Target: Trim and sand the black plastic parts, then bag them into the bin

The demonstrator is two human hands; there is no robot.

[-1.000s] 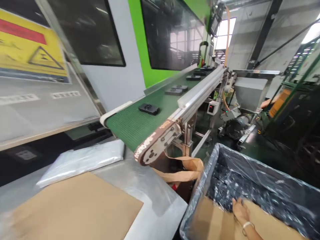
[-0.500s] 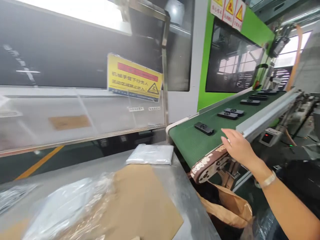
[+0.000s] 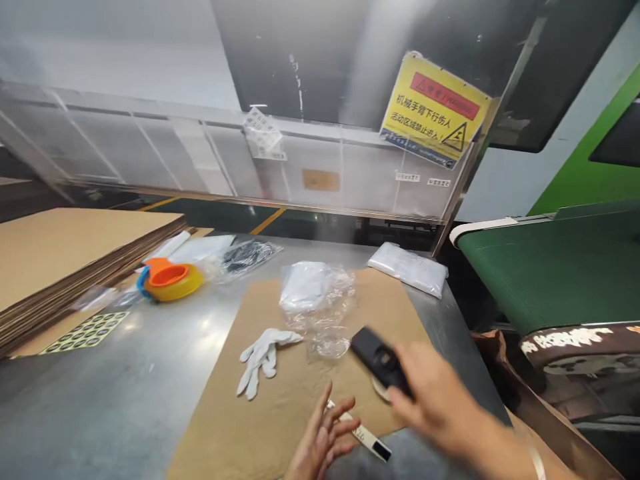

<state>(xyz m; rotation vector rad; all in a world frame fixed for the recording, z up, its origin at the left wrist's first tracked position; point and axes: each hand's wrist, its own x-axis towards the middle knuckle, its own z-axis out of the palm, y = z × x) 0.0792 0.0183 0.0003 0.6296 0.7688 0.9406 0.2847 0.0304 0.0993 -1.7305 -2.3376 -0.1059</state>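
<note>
One yellow warning sign hangs on the clear guard above the counter; it bears a red band, black Chinese characters and a triangle symbol, though motion blur makes the exact wording hard to read. The right hand is closed around one black plastic part, holding it just above the cardboard sheet near the counter's right edge. The left hand hovers below it with fingers spread and holds nothing, just beside one small white labelled strip (its print too small to read). On the cardboard lie one white glove and one crumpled clear plastic bag. Farther left sit one orange and yellow tape roll, one sheet of round stickers and one stack of flat cardboard. The green conveyor belt stands to the right.
</note>
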